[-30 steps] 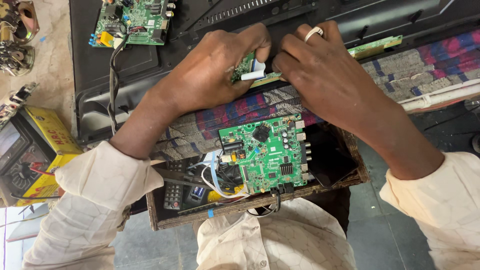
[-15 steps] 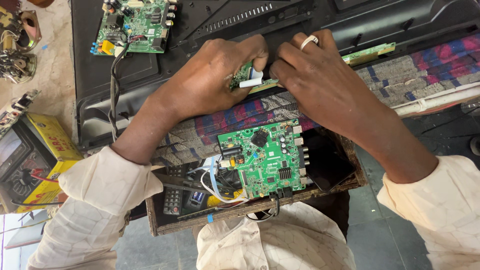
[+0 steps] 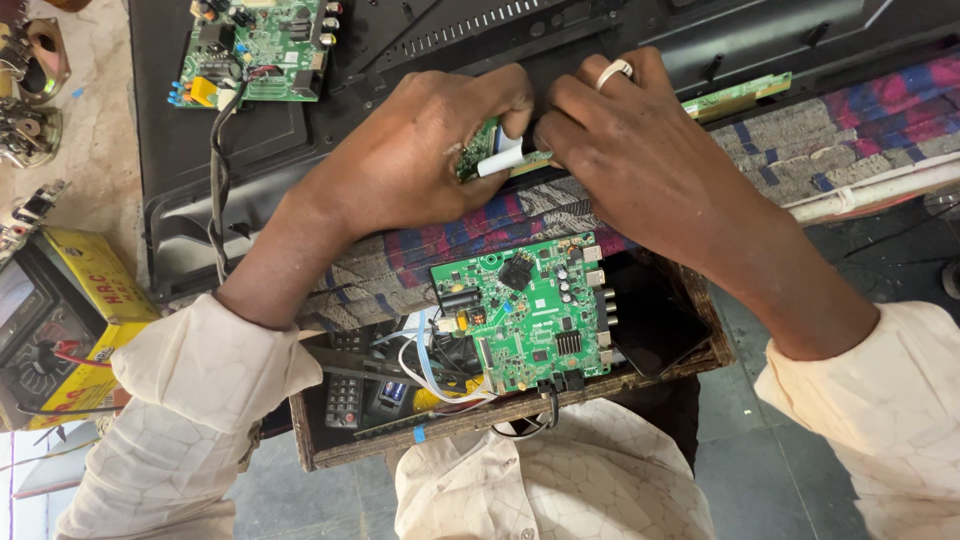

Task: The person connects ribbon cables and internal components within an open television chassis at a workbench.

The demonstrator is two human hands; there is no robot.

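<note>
Up at 12 o'clock, both hands meet on one narrow green strip board (image 3: 745,95) with a white ribbon cable (image 3: 497,162). Left hand (image 3: 420,165) curls tight around its end, right hand (image 3: 640,160) pinches the cable. Two bigger circuit boards: one (image 3: 525,312) at 6 in the wooden tray (image 3: 500,412), another (image 3: 255,45) at 10.

Matt green circuit board (image 3: 525,310) with shiny metal parts lies in a rough wooden tray (image 3: 500,415). Coarse woven cloth (image 3: 800,140) beside smooth black plastic panel (image 3: 250,150). Metal ring (image 3: 614,72) gleams; sleeves (image 3: 190,400) are soft cream cloth.
</note>
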